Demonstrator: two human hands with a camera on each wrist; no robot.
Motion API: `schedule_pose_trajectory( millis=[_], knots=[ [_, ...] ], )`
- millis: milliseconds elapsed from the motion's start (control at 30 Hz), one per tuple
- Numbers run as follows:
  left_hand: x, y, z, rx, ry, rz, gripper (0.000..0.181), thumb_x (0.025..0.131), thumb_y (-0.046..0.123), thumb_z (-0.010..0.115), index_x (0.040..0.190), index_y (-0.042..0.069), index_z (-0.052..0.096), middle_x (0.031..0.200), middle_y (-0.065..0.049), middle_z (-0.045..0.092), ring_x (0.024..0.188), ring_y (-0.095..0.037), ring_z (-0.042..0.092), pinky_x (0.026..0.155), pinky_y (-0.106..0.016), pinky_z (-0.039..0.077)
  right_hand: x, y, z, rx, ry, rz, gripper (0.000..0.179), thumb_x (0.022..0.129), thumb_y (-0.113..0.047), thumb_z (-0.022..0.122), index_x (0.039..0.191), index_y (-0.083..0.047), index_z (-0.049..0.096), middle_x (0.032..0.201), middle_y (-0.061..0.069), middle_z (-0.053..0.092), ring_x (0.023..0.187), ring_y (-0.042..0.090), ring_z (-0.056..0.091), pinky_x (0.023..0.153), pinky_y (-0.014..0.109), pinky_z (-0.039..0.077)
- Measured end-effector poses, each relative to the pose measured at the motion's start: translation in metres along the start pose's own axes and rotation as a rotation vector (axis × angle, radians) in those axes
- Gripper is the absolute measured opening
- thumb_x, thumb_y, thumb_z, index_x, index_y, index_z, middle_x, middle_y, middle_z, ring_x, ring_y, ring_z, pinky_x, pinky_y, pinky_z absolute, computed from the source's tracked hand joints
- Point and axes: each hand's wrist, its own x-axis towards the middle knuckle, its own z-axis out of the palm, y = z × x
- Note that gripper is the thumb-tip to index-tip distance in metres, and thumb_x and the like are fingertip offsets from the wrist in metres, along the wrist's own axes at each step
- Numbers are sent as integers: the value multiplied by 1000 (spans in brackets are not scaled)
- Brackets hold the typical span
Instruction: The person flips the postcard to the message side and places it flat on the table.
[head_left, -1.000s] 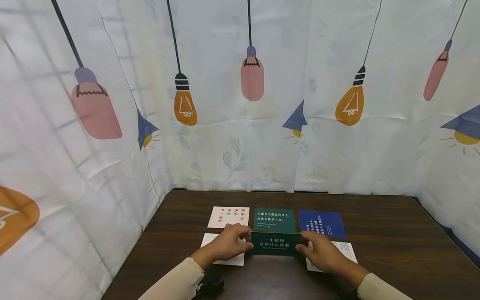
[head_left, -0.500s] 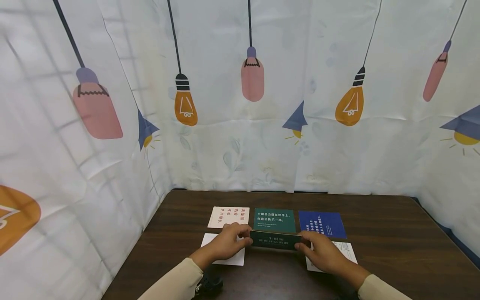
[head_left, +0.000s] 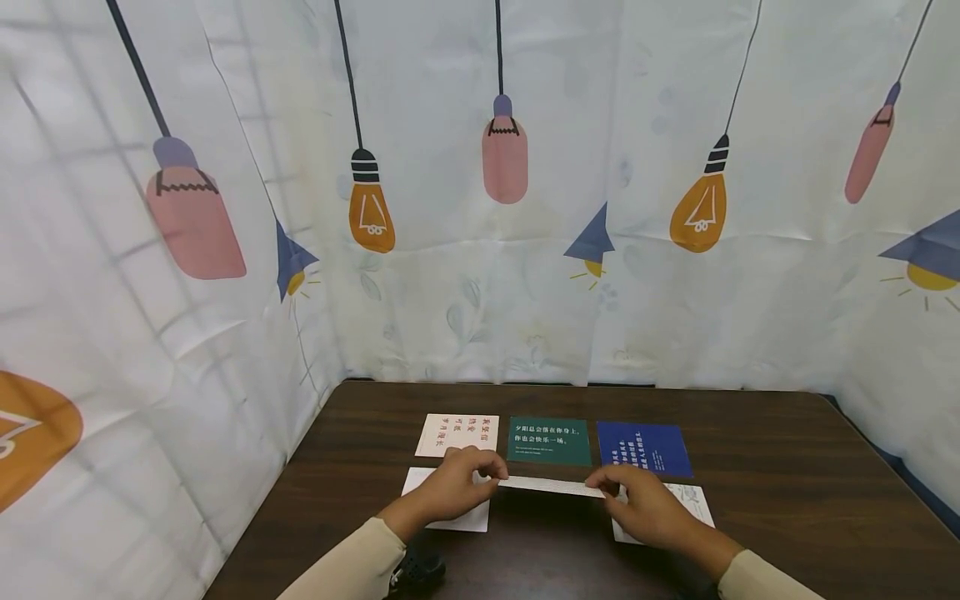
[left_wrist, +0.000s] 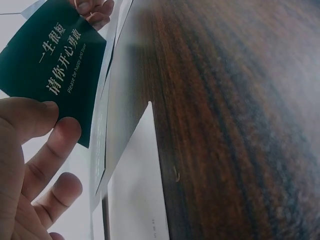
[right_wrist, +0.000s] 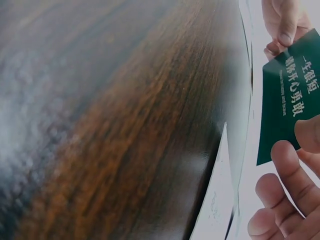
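Between both hands a green postcard with white lettering is stretched out lengthwise above the table. In the head view only its narrow pale side shows, tipped nearly flat. My left hand pinches the left end between thumb and fingers, and my right hand pinches the right end. Just beyond it lies a second green card. A white card is partly hidden under the left hand, and a white card with a line drawing is partly covered by the right.
A cream card with red writing and a blue card flank the green one in the back row. They lie on a dark wooden table. A black object is beside the left sleeve. Printed curtains hang behind.
The held postcard has tilted: its green lettered face, upright to the head view before, has turned away, and a pale narrow side shows now. Both hands stay nearly in place.
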Motion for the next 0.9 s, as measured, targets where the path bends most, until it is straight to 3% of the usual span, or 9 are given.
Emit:
schedule_pose_trajectory(
  millis=[233, 500, 733, 900],
  knots=[
    [-1, -2, 1, -2, 0, -6, 20, 97, 9, 69, 97, 29, 69, 94, 22, 65, 93, -12, 59, 85, -46, 30, -2, 1, 0, 8, -19, 26, 26, 97, -6, 65, 117, -19, 72, 107, -13, 65, 92, 7, 57, 77, 34, 52],
    [-2, -2, 2, 3, 2, 8, 18, 96, 8, 68, 100, 25, 73, 100, 19, 67, 96, -12, 57, 85, -46, 30, -4, -1, -4, 56, -20, 59, 21, 103, -17, 59, 119, -23, 72, 122, -7, 67, 102, 15, 57, 81, 39, 50],
    [-3, -2, 1, -20, -39, -1, 7, 97, 24, 71, 103, 23, 73, 97, 18, 66, 96, -15, 56, 87, -50, 27, -3, -2, -3, 36, -25, 22, 26, 96, -31, 73, 119, -19, 71, 102, -12, 62, 92, 11, 56, 78, 34, 49],
    [-2, -3, 2, -37, -69, -13, 17, 90, 28, 79, 104, 21, 73, 92, 17, 67, 98, -17, 56, 88, -52, 25, -2, 2, 0, 3, -34, -2, 33, 90, -29, 80, 118, -16, 69, 97, -12, 59, 89, 11, 55, 76, 32, 48]
  ],
)
